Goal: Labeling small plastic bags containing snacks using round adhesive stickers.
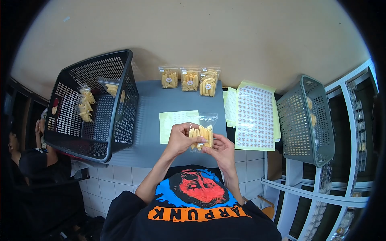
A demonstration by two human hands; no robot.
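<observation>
Both hands hold one clear zip-lock bag (206, 132) of pale yellow stick-shaped snacks, upright above the front part of the grey table (147, 99). My left hand (181, 139) grips the bag's left side, its thumb across the front. On the lower right side my right hand (222, 148) grips it, thumb near the bottom. Part of a small round sticker shows between the thumbs. Beneath the bag lies a yellow-backed sticker sheet (169, 126), partly covered by the hands. Three filled bags with round stickers, among them a middle one (190, 79), stand in a row against the wall.
At the left a large dark plastic basket (120, 120) holds several snack bags (86, 104). Sheets of round stickers (255, 117) lie to the right. Beyond them stands a grey-green basket (324, 126) with bags inside, beside white-framed shelving (313, 192). Another person (36, 162) is at far left.
</observation>
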